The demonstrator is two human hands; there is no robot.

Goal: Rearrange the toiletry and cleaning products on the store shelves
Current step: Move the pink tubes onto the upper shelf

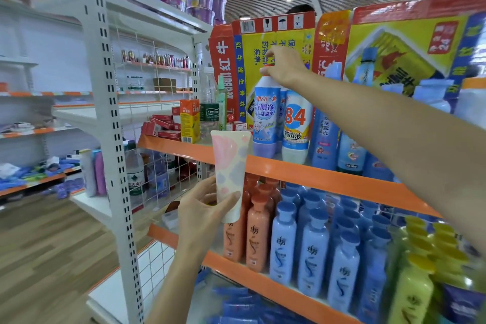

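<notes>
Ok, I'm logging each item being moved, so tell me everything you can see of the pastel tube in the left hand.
The tube is a soft-looking squeeze tube, cream-white with pink and lilac cloud-like blotches. Its flat crimped end points up and its lower end sits in the left hand, whose thumb and fingers curl round it; any cap is hidden. It stands nearly upright, in the air in front of the orange shelf edge, overlapping the orange bottles behind it. Any print is unreadable.

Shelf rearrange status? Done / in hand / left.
Done: shampoo bottles on the lower shelf stand in colour rows. In hand: left hand holds a pink tube; right hand grips the toilet cleaner bottle by its cap. Left: tube unplaced; red boxes look jumbled.
</notes>
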